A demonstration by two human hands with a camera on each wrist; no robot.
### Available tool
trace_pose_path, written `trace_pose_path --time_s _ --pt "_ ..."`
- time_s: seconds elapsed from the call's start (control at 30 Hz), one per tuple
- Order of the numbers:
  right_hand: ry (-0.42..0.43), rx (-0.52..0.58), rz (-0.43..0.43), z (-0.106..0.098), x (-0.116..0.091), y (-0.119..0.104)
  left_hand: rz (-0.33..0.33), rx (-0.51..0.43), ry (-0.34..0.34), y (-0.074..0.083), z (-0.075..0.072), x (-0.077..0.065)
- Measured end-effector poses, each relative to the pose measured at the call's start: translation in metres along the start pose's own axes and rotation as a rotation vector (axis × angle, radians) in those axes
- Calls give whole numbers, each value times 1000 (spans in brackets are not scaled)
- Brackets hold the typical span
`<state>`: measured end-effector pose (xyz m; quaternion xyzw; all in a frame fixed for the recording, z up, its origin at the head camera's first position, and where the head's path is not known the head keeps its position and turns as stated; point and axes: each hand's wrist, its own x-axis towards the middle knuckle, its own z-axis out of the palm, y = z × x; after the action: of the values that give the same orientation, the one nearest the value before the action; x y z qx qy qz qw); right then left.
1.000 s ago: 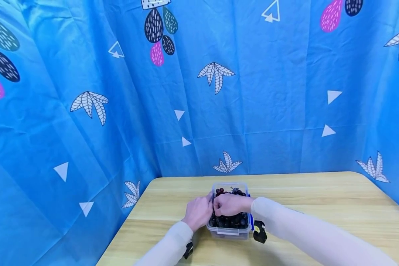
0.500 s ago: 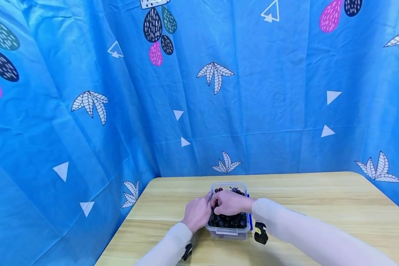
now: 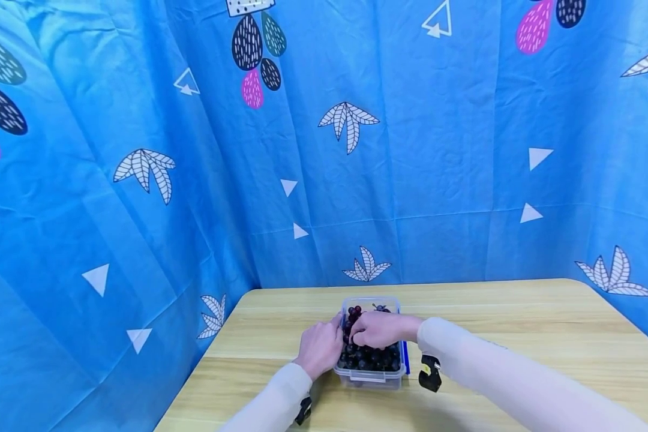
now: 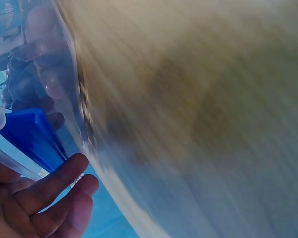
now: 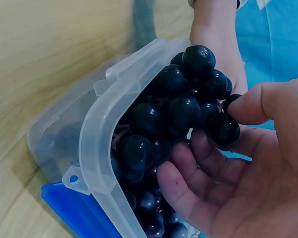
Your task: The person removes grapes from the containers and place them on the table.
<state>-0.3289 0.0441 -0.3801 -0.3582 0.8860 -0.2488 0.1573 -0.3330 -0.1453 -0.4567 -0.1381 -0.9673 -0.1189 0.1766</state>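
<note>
A clear plastic container [image 3: 369, 376] full of dark grapes [image 3: 364, 361] stands on the table. My left hand [image 3: 320, 349] holds its left side; in the left wrist view the fingers [image 4: 59, 183] curl at the rim, just below a blue latch [image 4: 34, 136]. Over the middle of the container, my right hand [image 3: 379, 330] reaches into the fruit. The right wrist view shows its thumb and fingers around a grape [image 5: 224, 129] at the edge of the bunch [image 5: 184, 111], with other fingertips among the grapes. Part of the bunch is hidden behind this hand in the head view.
A wooden table [image 3: 491, 318] extends around the container, with rounded far corners. Behind and beside it hangs a blue patterned curtain [image 3: 437, 150]. Another blue latch [image 3: 407, 358] hangs along the container's right side.
My right hand has shifted a little to the right, away from the left rim, and more grapes show at the container's left side. The left hand stays at the container.
</note>
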Motion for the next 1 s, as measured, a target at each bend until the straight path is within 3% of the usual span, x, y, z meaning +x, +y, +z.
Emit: trace_pose_path --time_s 0.13,0.37,0.63,1.0 --pt "15 12 -13 0 -1 2 -17 -12 -14 -1 1 0" --pt "51 -67 -85 0 1 5 -22 -25 -16 0 1 1" --pt "-35 20 -103 3 2 6 -35 -18 -49 0 1 2" --pt "-92 -27 -35 7 -2 9 -49 -28 -64 0 2 2"
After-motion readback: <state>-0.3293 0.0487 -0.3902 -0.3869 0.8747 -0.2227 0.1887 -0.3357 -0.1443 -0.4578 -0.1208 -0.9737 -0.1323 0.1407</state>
